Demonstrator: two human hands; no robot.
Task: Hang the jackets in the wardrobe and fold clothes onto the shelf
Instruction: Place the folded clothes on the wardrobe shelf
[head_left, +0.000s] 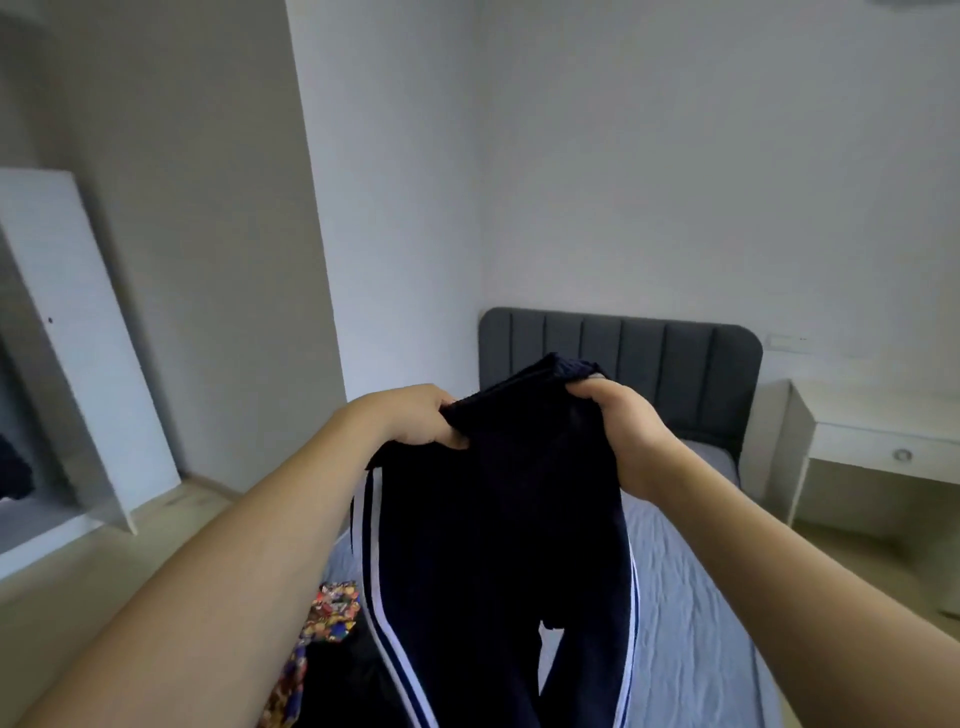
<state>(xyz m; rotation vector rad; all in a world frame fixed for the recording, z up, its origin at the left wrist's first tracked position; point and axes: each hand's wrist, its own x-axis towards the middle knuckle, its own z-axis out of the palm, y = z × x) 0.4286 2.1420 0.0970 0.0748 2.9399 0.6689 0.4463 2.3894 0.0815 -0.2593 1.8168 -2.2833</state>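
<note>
Pale walls meet in a corner at the far side of the room, and below them a bed (691, 613) with a light blue-grey sheet runs from the near edge toward a dark grey padded headboard (649, 353) at the far right. Right of the headboard stands a white tabletop (878, 426) with a drawer under it that bears a round knob. At the far left a white wardrobe door (78, 332) stands open, with something dark just visible at the left edge inside; what it is cannot be told. Held up over the bed is a pair of dark navy track pants (493, 519) with white stripes down each side, the legs hanging toward the near edge. The left hand (415, 415) has its grip clenched on the left side of the waistband, fingers curled into the cloth. The right hand (618, 426) grasps the right side of the waistband in the same way, its thumb over the top edge. On the bed at the near left, just beside the hanging legs, lies a multicoloured patterned garment (322, 623).
</note>
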